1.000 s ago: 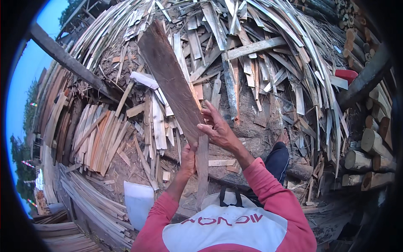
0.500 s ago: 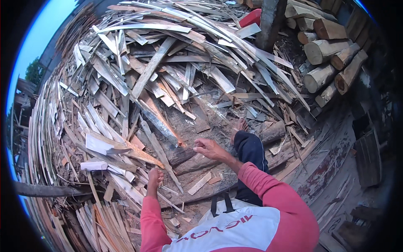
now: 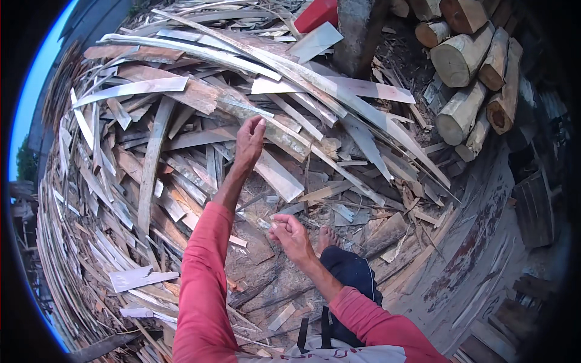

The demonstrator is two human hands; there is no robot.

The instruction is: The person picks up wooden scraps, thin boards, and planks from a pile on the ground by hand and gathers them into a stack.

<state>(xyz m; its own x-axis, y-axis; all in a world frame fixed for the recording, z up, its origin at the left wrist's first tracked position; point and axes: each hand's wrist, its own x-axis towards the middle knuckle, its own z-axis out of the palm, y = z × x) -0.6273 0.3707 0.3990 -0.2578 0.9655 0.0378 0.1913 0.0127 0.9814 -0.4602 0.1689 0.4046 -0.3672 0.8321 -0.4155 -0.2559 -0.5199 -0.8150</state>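
Observation:
My left hand [image 3: 249, 139] reaches over the pile of split wood strips, its fingers bent and drawn together. Its fingertips meet a long thin wood strip [image 3: 327, 158] that slants down to the right; whether they grip it is hidden. Lower and to the right, my right hand [image 3: 292, 241] hovers above the dirt, fingers loosely curled and somewhat apart, with nothing visible in it. A broad pale board [image 3: 279, 175] lies between the two hands.
Loose slats and bark-edged offcuts cover the far ground. Stacked logs [image 3: 458, 60] stand at the upper right beside a thick post [image 3: 358, 36] and a red object [image 3: 316, 15]. My bare foot [image 3: 327, 238] rests near the right hand. A wooden block [image 3: 532, 209] stands far right.
My left hand has moved up and forward from the near left into the pile. My right hand has shifted slightly lower. The view has moved toward the pile.

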